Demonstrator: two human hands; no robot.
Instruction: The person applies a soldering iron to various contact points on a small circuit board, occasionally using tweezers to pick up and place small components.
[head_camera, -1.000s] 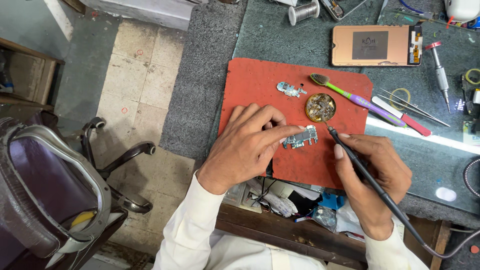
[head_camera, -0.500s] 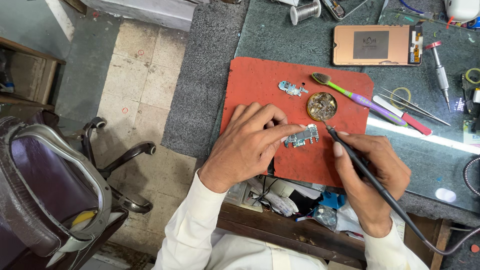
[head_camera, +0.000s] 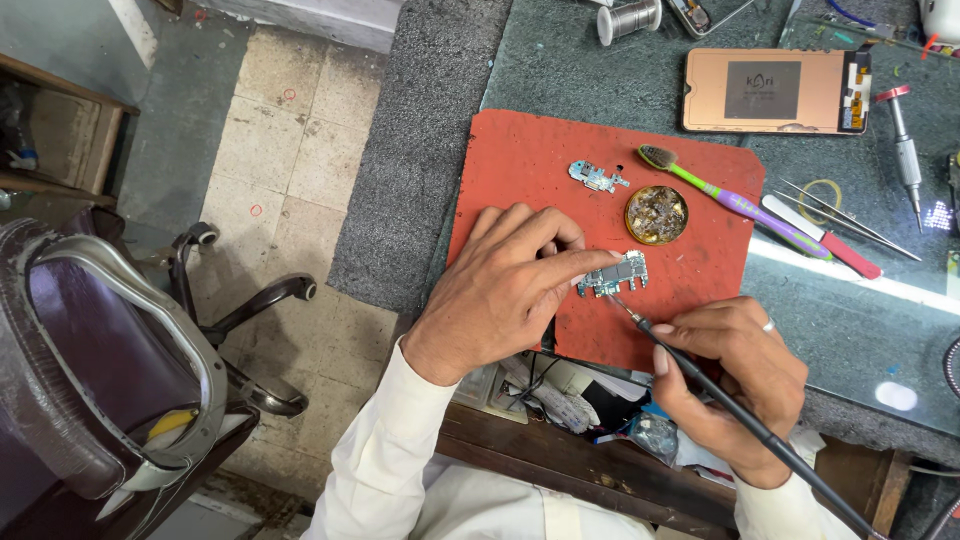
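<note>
— Where is the board (head_camera: 615, 274)?

— On the red mat (head_camera: 520, 165), near its front edge, lying flat. Its long axis runs left to right, with the right end tipped slightly toward the far side of the desk (head_camera: 560, 60).

— What holds it?

— The left hand (head_camera: 505, 290) lies over the mat, its fingertips pressing the board's left end down.

— And the other hand?

— The right hand (head_camera: 735, 375) is closed around a soldering iron (head_camera: 700, 375), held like a pen. The iron slants from the lower right up to the left, and its tip meets the board's near edge.

— What lies around them?

— Just beyond the board sits a round brass tin (head_camera: 656, 214). Left of the tin is a smaller board piece (head_camera: 595, 177). A toothbrush (head_camera: 735, 200) with a green and purple handle crosses the mat's right edge, with tweezers (head_camera: 850, 218) and a red-handled tool (head_camera: 822, 236) beside it on the desk. Farther back lies a phone screen (head_camera: 775, 90), face down, and to its right a screwdriver (head_camera: 903, 150). A solder spool (head_camera: 630, 18) stands at the far edge. An office chair (head_camera: 110, 380) stands on the floor to the left.
</note>
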